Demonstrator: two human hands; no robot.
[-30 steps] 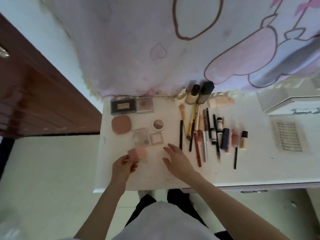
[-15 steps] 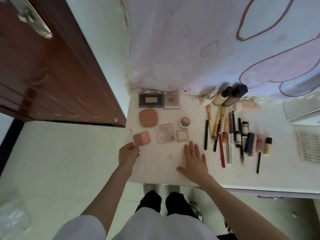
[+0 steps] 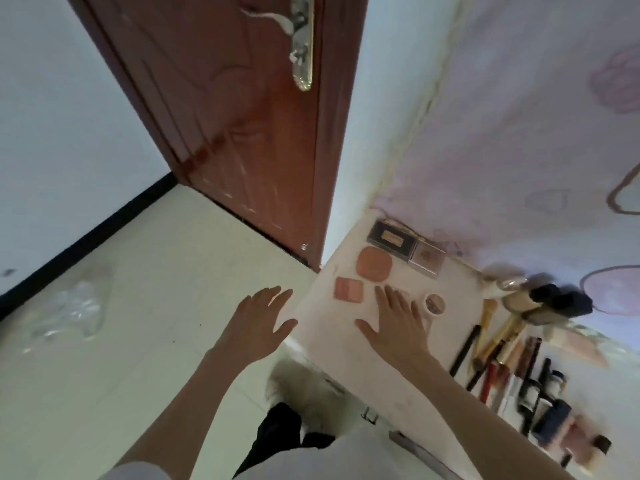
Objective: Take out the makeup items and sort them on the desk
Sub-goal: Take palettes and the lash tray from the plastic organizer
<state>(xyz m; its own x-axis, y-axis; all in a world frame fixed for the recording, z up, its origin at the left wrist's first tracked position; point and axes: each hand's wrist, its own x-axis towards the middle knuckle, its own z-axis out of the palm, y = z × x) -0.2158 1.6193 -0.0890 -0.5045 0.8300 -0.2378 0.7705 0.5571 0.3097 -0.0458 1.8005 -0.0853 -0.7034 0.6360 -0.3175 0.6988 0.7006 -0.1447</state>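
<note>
a white worktop carries flat compacts at its door end, a small round pot beside them, and pencils and brushes rowed further along.

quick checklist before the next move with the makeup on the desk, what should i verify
1. Left hand free: ok, fingers spread, holding nothing, off the desk edge over the floor.
2. Right hand free: ok, flat on the desk, gripping nothing.
3. Pink two-tone palette set down: ok, lying flat near the desk's left edge, apart from both hands.
4. Compacts grouped: ok, round peach compact, black palette and small round pot sit together.
5. Items under the right hand: cannot tell, the hand covers them.
6. Pencils and brushes in a row: cannot tell, blurred.
</note>
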